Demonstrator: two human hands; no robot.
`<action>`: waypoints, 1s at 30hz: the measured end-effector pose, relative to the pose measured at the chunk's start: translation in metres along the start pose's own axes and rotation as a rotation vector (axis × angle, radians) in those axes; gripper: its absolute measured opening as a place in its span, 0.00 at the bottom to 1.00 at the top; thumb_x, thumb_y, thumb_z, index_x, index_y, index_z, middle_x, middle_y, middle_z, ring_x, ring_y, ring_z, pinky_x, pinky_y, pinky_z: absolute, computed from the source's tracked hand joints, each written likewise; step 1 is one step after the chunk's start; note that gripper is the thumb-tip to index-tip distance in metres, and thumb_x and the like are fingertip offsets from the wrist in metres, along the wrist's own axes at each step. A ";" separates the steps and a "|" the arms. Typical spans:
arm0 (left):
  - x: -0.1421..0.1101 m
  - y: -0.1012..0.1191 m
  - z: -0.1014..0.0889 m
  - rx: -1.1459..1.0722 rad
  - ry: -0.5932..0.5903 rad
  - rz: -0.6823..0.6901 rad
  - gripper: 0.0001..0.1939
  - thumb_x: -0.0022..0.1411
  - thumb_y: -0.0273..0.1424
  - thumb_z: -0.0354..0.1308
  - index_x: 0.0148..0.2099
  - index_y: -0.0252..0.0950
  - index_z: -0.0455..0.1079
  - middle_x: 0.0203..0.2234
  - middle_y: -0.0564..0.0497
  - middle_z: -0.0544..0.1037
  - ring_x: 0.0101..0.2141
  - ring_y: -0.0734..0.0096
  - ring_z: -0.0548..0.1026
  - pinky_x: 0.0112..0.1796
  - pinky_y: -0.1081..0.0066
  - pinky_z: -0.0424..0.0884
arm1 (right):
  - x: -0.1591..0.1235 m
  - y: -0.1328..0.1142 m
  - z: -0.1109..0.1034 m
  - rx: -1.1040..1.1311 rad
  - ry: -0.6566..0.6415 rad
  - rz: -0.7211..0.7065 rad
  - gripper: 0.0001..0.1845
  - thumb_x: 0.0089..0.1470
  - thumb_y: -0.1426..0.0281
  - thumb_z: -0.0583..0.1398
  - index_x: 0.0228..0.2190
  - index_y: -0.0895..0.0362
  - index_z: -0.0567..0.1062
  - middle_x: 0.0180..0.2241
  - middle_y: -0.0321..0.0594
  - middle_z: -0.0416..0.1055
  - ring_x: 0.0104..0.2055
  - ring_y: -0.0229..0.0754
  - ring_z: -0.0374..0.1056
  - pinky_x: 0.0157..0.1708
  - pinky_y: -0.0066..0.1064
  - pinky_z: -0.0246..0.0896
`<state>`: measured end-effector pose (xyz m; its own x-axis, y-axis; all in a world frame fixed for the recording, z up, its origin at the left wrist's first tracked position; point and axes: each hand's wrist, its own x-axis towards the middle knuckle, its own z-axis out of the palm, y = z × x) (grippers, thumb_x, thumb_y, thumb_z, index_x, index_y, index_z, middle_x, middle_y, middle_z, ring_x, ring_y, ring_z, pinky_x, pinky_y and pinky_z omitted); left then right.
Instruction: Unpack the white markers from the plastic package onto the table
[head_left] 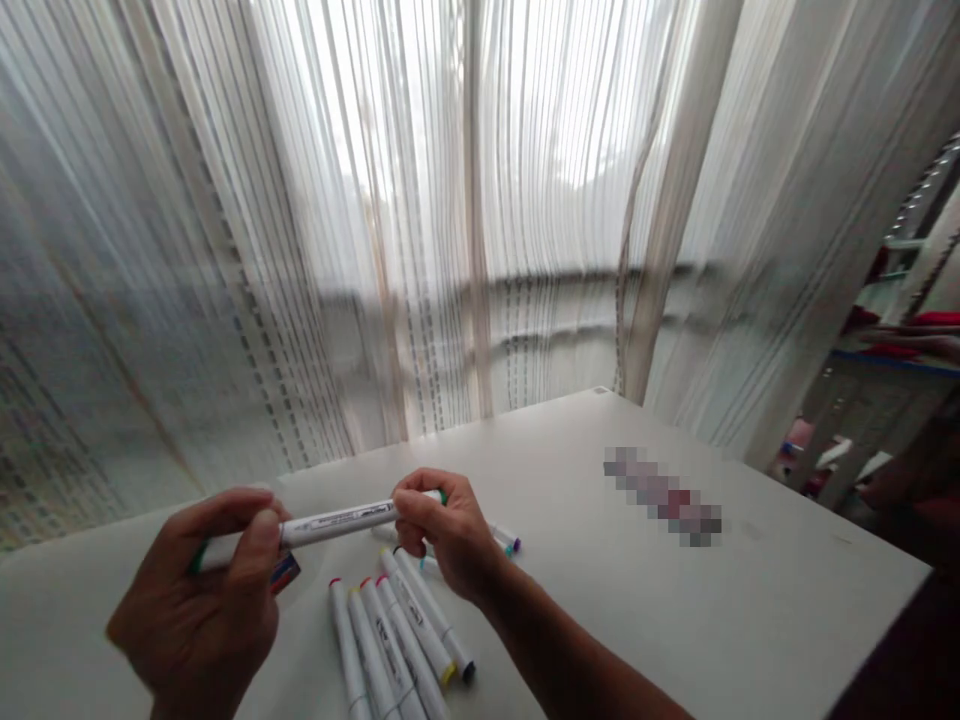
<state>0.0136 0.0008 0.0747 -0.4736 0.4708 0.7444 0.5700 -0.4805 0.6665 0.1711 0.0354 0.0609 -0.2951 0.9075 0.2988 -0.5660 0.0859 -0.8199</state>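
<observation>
Six markers point(403, 632) lie nearest on the white table point(637, 600) — untouched. Above it, my left hand point(202, 600) and right hand point(444, 525) grip one green-ended marker point(337, 524), no cap visibly off. Beyond, at least two more markers point(504, 534), part-hidden. I judge: one in work, eight-plus left — none clearly finished.

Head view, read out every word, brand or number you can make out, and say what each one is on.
No text is clear enough to quote.
Held marker: print along the barrel, too small and blurred to read.
Loose markers: dark print on some barrels, too blurred.
Corner mark on the table: too small to make out.
Pixelated patch: nothing legible.
</observation>
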 end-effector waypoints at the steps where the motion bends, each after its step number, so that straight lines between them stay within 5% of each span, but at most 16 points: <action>1: -0.003 -0.009 0.002 0.021 -0.032 -0.055 0.16 0.51 0.46 0.59 0.36 0.39 0.71 0.26 0.55 0.74 0.21 0.68 0.73 0.20 0.71 0.69 | 0.000 0.006 -0.005 0.008 0.023 0.022 0.16 0.38 0.60 0.65 0.20 0.57 0.66 0.12 0.25 0.54 0.14 0.28 0.45 0.15 0.24 0.39; 4: -0.016 -0.036 0.008 0.052 -0.185 -0.230 0.20 0.48 0.49 0.59 0.36 0.39 0.71 0.26 0.54 0.75 0.21 0.66 0.76 0.22 0.69 0.72 | 0.002 0.026 -0.023 -0.065 0.107 0.074 0.15 0.38 0.60 0.63 0.19 0.56 0.65 0.11 0.25 0.53 0.14 0.29 0.45 0.15 0.24 0.38; 7: -0.036 -0.064 0.013 0.072 -0.402 -0.305 0.21 0.48 0.50 0.57 0.35 0.38 0.70 0.18 0.55 0.72 0.19 0.65 0.74 0.21 0.70 0.70 | 0.002 0.049 -0.042 -0.361 0.274 0.023 0.14 0.41 0.60 0.61 0.17 0.55 0.64 0.12 0.27 0.54 0.17 0.32 0.49 0.18 0.26 0.45; 11: -0.061 -0.099 0.014 0.111 -0.456 -0.380 0.20 0.51 0.49 0.55 0.35 0.37 0.70 0.14 0.56 0.70 0.19 0.63 0.72 0.22 0.70 0.68 | -0.005 0.073 -0.061 -0.850 0.333 -0.116 0.11 0.46 0.64 0.59 0.18 0.56 0.69 0.19 0.33 0.64 0.25 0.38 0.59 0.30 0.30 0.54; 14: -0.068 -0.113 0.012 0.078 -0.473 -0.418 0.21 0.50 0.51 0.56 0.34 0.37 0.70 0.14 0.56 0.69 0.18 0.64 0.71 0.21 0.70 0.68 | -0.010 0.079 -0.066 -0.966 0.284 -0.100 0.11 0.48 0.64 0.59 0.20 0.56 0.72 0.20 0.35 0.66 0.27 0.40 0.62 0.32 0.31 0.55; 22: -0.061 -0.115 0.008 0.133 -0.519 -0.556 0.28 0.43 0.56 0.56 0.37 0.38 0.70 0.15 0.55 0.72 0.21 0.63 0.73 0.23 0.70 0.70 | -0.011 0.081 -0.069 -1.002 0.213 -0.074 0.13 0.51 0.61 0.58 0.21 0.55 0.74 0.17 0.32 0.61 0.22 0.38 0.58 0.26 0.29 0.52; 30: -0.066 -0.104 0.010 0.094 -0.449 -0.494 0.27 0.49 0.56 0.53 0.42 0.40 0.66 0.18 0.56 0.71 0.23 0.63 0.71 0.27 0.68 0.68 | -0.011 0.081 -0.070 -1.051 0.158 -0.077 0.15 0.53 0.62 0.57 0.21 0.57 0.74 0.17 0.32 0.61 0.22 0.36 0.57 0.24 0.28 0.49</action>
<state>-0.0079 0.0269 -0.0440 -0.3799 0.8905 0.2502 0.4240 -0.0728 0.9027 0.1821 0.0607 -0.0433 -0.1409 0.9210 0.3633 0.3920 0.3888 -0.8338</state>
